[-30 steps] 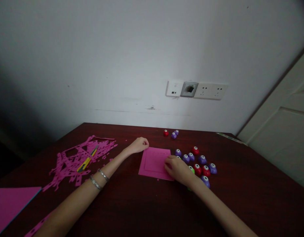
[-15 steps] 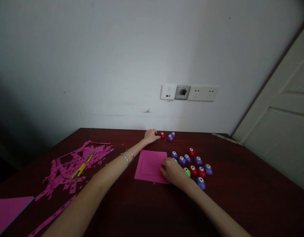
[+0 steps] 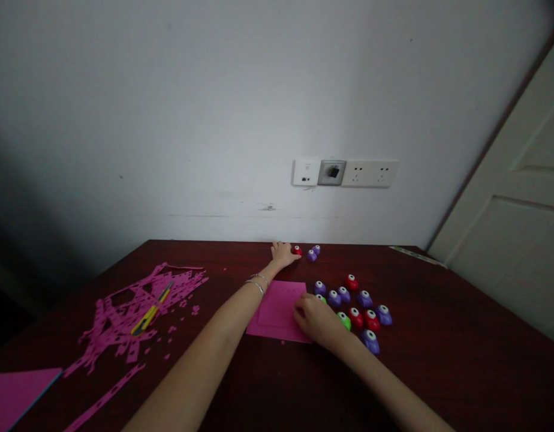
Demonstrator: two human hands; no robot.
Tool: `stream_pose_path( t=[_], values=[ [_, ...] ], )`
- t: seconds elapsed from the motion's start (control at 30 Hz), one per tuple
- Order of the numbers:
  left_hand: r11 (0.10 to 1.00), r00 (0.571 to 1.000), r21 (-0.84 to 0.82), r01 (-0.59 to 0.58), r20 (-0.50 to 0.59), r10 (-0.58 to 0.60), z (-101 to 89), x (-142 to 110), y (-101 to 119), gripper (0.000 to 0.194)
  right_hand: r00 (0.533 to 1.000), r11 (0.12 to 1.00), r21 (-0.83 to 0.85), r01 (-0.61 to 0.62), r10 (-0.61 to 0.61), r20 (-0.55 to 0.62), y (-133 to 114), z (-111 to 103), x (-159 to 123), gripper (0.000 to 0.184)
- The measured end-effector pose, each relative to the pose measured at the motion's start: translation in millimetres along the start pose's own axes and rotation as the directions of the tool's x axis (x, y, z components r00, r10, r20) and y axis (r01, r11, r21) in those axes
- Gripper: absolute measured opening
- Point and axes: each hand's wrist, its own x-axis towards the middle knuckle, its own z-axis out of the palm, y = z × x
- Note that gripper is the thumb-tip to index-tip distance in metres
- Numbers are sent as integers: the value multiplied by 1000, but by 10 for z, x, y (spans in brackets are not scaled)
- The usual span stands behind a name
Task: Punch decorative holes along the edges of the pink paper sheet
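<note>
My left hand (image 3: 283, 254) is stretched far across the dark red table (image 3: 439, 360) to its back edge, fingers closing round a small red punch (image 3: 297, 250). Two purple punches (image 3: 313, 253) stand just to the right of it. My right hand (image 3: 316, 318) rests with curled fingers on the right edge of a pink square sheet (image 3: 277, 309) lying flat in the middle of the table. Right beside that hand stands a cluster of several red, purple and green punches (image 3: 358, 303).
A heap of pink paper offcuts (image 3: 128, 312) with a yellow cutter (image 3: 150, 311) on top lies at the left. Another pink sheet (image 3: 16, 393) lies at the near left corner. Wall sockets (image 3: 344, 173) sit above the table, a door (image 3: 520, 210) at the right.
My left hand left the pink sheet's far left corner and reached forward to the red punch at the back edge. My right hand stayed on the sheet.
</note>
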Motion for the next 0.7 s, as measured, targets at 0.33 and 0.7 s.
stream_pose_path(
  t=[0.33,0.7],
  values=[
    [999,999,-53,3,-50,-6,110,2,14,36,1000,1000,-8,-6,6,19,-2,-11,-8,24],
    [988,998,-155,3,-60,-12,-251,-138,-339,43,1000,1000,-16,-10,10,27,-34,-46,-27,25]
  ],
)
